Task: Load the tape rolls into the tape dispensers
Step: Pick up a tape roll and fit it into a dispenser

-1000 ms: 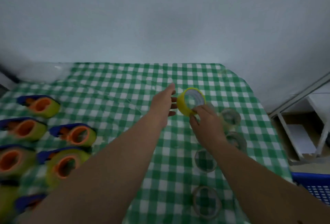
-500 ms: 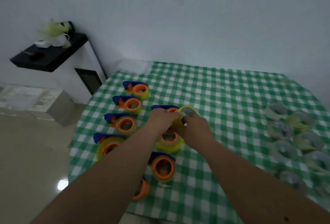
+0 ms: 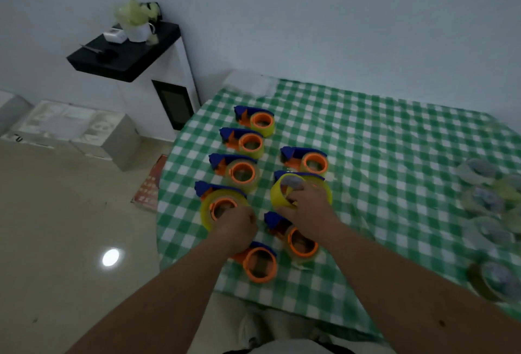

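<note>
Where gripped: yellow tape roll (image 3: pixel 277 194) (between right fingers (image 3: pixel 293 202))

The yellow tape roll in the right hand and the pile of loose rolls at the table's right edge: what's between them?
Only bare checked tablecloth, in the head view, between the yellow tape roll and the loose rolls.

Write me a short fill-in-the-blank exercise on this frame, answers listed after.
1. The right hand grips a ____ tape roll.
2. The left hand rests on the dispenser nearest the table's ____ edge.
3. The tablecloth is checked white and ____.
4. The spare tape rolls lie on the table's ____ side.

Answers: yellow; left; green; right
</note>
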